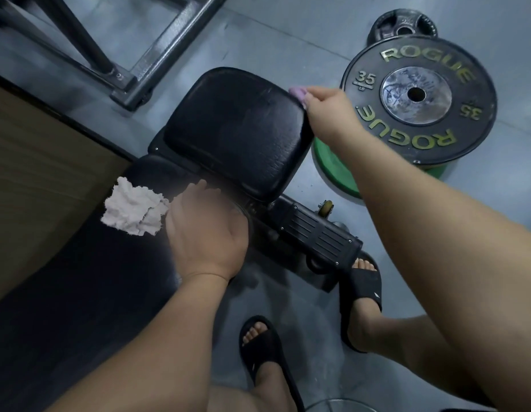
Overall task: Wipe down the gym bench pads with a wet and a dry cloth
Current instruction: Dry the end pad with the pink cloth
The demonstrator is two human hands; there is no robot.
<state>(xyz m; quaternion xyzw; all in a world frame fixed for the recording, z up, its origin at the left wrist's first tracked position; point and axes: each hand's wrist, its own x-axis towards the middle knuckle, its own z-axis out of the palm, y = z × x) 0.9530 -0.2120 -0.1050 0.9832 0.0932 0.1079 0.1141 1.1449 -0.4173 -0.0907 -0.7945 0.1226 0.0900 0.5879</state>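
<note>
- wiping the black square seat pad [237, 129]: our right hand [329, 114] pinches a small lilac cloth [297, 93] at its two o'clock edge.
- our left hand [204, 230] grips a crumpled white cloth [133, 209] on the long black back pad [79, 292], at eight o'clock.
- next, we judge: sweep lilac across, follow with white.

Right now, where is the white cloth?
In the head view, left of centre: the white cloth lies on the long bench pad, just beside the left hand.

This is a gym. A round black rubber weight plate [418, 96] lettered ROGUE and 35 LB lies on a green plate [332, 171] on the grey floor [288, 34]. Near them are a black cushioned vinyl bench pad [237, 126] and a dark steel rack frame [160, 55].
</note>
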